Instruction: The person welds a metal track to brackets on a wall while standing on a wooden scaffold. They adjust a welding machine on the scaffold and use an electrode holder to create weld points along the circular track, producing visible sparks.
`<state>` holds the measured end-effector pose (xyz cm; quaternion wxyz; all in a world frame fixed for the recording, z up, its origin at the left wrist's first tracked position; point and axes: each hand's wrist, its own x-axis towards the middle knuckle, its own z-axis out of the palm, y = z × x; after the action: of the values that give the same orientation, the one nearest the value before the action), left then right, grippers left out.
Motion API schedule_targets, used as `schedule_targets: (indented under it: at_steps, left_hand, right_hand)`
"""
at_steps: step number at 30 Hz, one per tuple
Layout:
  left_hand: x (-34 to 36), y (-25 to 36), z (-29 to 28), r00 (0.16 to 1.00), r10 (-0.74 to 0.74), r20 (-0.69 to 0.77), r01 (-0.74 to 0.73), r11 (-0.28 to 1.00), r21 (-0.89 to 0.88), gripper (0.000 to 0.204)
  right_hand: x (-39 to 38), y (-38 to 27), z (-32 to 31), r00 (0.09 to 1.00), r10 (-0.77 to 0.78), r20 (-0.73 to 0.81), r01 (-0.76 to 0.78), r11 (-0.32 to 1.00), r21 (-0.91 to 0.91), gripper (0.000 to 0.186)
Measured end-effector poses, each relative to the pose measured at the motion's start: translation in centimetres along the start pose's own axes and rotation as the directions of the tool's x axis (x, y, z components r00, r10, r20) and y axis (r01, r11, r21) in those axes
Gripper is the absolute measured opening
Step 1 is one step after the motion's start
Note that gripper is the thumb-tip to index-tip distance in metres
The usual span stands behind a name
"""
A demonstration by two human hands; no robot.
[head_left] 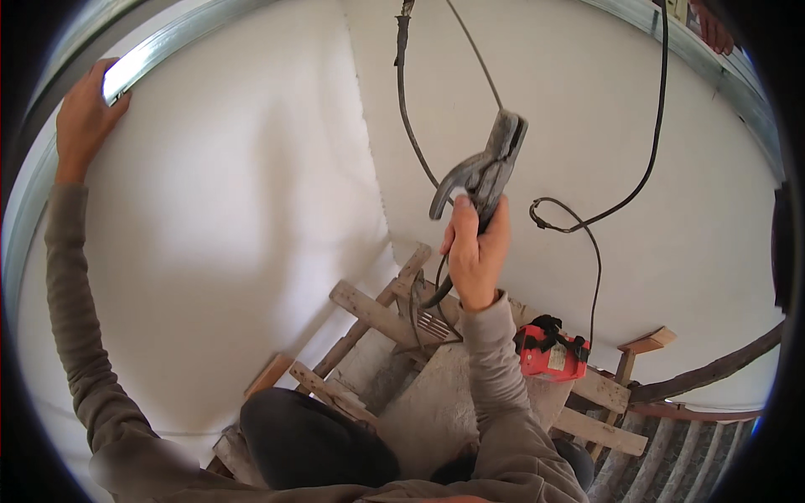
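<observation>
My right hand (pixel 478 251) is closed around the handle of a grey welding electrode holder (pixel 501 147), its thumb by the curved lever. A thin welding rod (pixel 474 46) sticks up from the holder's jaws, and a black cable hangs below my fist. At the upper left, my left hand (pixel 84 117) grips the edge of a shiny metal channel (pixel 155 54), with the fingertips partly hidden behind it.
Below stands a rough wooden scaffold (pixel 377 314), with my knee (pixel 319 440) over it. A red box-shaped machine (pixel 553 356) with black wrapping rests there. A black cable (pixel 654 138) loops before the white wall (pixel 704 210). Another person's hand (pixel 713 29) shows top right.
</observation>
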<state>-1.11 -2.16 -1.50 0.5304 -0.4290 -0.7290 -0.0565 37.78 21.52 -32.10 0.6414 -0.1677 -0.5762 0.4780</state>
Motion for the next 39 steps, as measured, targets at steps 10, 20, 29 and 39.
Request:
schedule_targets:
  at_steps: [10, 20, 29, 39]
  left_hand:
    - [1.1, -7.4, 6.3, 0.995, 0.012, 0.096, -0.001, 0.993, -0.114, 0.076]
    - [0.0, -7.0, 5.7, 0.937, -0.135, 0.322, 0.232, 0.93, -0.285, 0.078]
    - [-0.3, -5.3, 3.0, 0.967, -0.154, 0.203, 0.198, 0.956, -0.218, 0.065]
    - [-0.6, -11.9, 9.4, 0.995, -0.07, 0.065, 0.092, 0.894, -0.438, 0.06]
  right_hand:
    - [2.5, -0.1, 0.6, 1.0, -0.012, 0.004, 0.012, 0.989, -0.15, 0.024]
    - [3.6, 0.1, 1.6, 0.999, -0.033, -0.023, 0.028, 0.981, -0.19, 0.025]
    - [4.0, -0.3, 2.2, 0.995, -0.097, -0.012, 0.091, 0.966, -0.242, 0.024]
    - [3.9, -1.7, 2.4, 0.995, -0.098, -0.003, 0.092, 0.94, -0.327, 0.025]
